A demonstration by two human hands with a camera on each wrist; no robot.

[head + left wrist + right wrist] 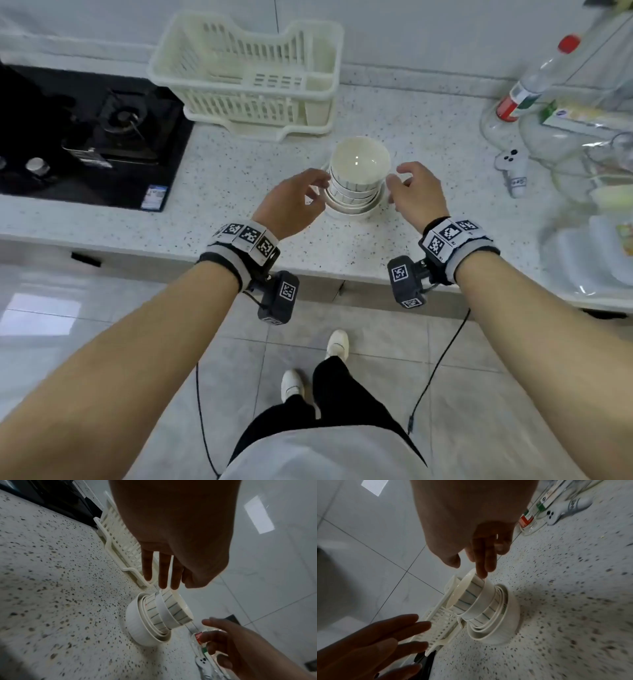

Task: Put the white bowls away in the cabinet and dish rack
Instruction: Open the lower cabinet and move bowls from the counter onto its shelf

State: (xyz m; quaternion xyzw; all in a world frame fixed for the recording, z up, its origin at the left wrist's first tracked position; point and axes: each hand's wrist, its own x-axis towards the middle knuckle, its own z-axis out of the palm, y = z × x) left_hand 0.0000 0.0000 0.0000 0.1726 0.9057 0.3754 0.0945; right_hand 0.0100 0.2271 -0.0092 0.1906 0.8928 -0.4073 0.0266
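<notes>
A nested stack of bowls (356, 178) stands on the speckled bench (239, 178) directly between the two hands. The left hand (291, 202) and right hand (416, 193) flank it with fingers spread and relaxed, holding nothing; whether any fingertip touches the stack I cannot tell. The stack mixes plain white bowls with ones bearing thin dark stripes, the widest at the bottom. They look like glazed ceramic: stiff, smooth, likely slippery, breakable, and heavy taken all together. Cupping the lowest bowl's wall from both sides would probably carry the lot; pinching a top rim would free one bowl. The cream dish rack (250, 75) sits beyond the fingertips, towards the left. No cabinet shows. To the right of the right hand stands a clear bottle (534, 82) with a red cap; its label is unreadable.
</notes>
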